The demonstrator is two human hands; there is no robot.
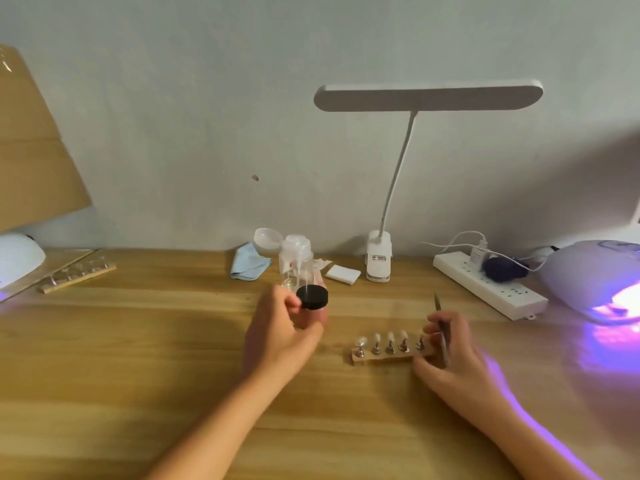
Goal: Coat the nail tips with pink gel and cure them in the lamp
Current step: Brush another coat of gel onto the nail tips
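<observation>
Prep step: left hand (284,327) grips capped gel jar (311,301), right hand (450,351) pinches brush (441,327) by nail stand (391,351); next probably uncap, load brush

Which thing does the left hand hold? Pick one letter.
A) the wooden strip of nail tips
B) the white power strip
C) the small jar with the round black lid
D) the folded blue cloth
C: the left hand curls its fingers round the small jar with the round black lid; the right hand holds a thin metal tool.
</observation>
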